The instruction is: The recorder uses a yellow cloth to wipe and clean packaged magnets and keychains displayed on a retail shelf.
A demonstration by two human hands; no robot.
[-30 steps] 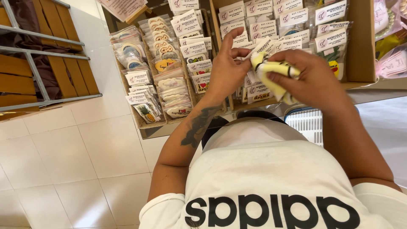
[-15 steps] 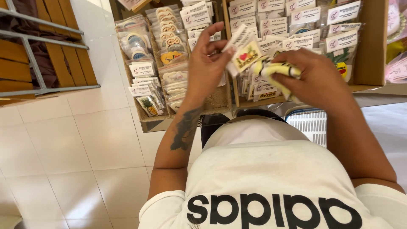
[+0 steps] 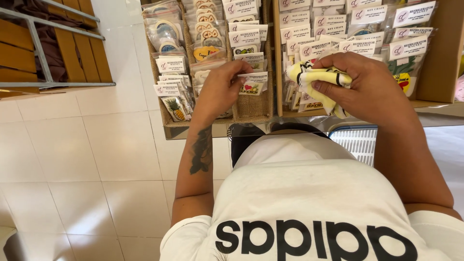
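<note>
Left hand (image 3: pixel 220 92) pinching a small packaged magnet (image 3: pixel 253 86) at the front of a burlap-lined display box (image 3: pixel 251 107). Right hand (image 3: pixel 367 84) clenched around a crumpled yellow cloth (image 3: pixel 309 77), just beside.

Packets (image 3: pixel 251 36) upright in tray (image 3: pixel 251 108)

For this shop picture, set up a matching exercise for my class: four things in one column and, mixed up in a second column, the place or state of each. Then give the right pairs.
Column one:
1. left hand
2. right hand
3. pineapple packet
4. wooden bench

Column two:
A. at the far left, on the tiled floor
B. closed round a crumpled yellow cloth
C. low in the left end of the display tray
D. fingers on a small bagged packet with a red heart

Pairs: 1-D, 2-B, 3-C, 4-A
</note>
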